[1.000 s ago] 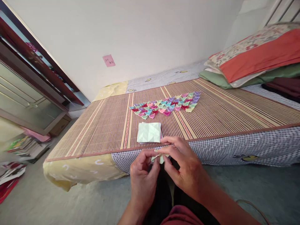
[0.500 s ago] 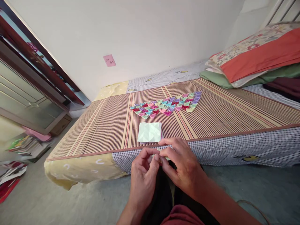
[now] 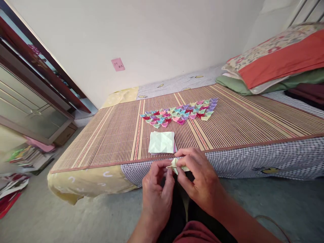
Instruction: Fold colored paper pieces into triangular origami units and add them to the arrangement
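A small pale-yellow folded paper figure (image 3: 174, 162) is held between my two hands, just off the bed's front edge. My left hand (image 3: 158, 184) pinches its narrow left tip between thumb and index finger. On its other side, my right hand (image 3: 194, 170) grips the body with thumb and fingers, which partly hide it. Beyond my hands lies a stack of creased paper sheets (image 3: 161, 142), pale green on top. Rows of small folded paper pieces (image 3: 181, 113) in pink, red, blue, green, yellow and purple sit farther back on the mat.
A striped bamboo mat (image 3: 111, 135) covers the bed, over a checked sheet (image 3: 240, 160). Pillows (image 3: 280, 64) and folded dark cloth (image 3: 307, 94) lie at the right. A pink note (image 3: 118, 64) sticks to the wall. Books (image 3: 27, 157) are piled on the floor at left.
The paper figure shows more clearly between my fingers, its raised peak in view. My right hand has shifted slightly right, and my left fingers now hold the pointed tip.
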A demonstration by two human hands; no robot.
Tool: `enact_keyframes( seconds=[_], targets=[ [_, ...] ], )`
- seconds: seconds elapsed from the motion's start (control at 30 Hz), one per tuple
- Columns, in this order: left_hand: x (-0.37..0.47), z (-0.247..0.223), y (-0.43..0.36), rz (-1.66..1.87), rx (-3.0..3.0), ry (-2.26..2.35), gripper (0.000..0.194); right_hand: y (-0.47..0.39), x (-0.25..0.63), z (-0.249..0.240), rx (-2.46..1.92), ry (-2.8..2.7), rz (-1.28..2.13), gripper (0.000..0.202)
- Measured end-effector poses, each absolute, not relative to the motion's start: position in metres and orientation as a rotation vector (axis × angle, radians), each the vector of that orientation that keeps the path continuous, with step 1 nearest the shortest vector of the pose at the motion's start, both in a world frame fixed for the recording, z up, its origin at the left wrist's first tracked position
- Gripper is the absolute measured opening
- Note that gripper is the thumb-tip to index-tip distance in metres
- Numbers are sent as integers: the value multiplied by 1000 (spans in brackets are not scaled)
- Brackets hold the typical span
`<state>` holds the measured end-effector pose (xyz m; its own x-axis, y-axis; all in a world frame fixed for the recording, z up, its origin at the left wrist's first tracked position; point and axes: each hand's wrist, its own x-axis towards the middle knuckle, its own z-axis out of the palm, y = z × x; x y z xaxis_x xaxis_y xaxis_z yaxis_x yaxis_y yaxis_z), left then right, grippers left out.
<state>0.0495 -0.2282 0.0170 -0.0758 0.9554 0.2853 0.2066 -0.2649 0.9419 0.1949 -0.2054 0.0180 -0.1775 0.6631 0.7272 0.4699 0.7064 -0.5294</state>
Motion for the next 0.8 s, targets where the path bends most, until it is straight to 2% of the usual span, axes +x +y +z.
enact_keyframes(
  seconds=[0.2, 0.57, 0.8],
  targets=[
    [49, 23, -224, 1345, 1366, 1290, 3, -205, 194, 15, -854, -1873, 201, 23],
    [50, 32, -223, 1327, 1332, 1405, 14, -207, 194, 16, -878, -1845, 246, 23],
    [48, 30, -225, 1286, 1423, 1392, 11, -203, 196, 19, -959, -1846, 272, 21]
  ],
)
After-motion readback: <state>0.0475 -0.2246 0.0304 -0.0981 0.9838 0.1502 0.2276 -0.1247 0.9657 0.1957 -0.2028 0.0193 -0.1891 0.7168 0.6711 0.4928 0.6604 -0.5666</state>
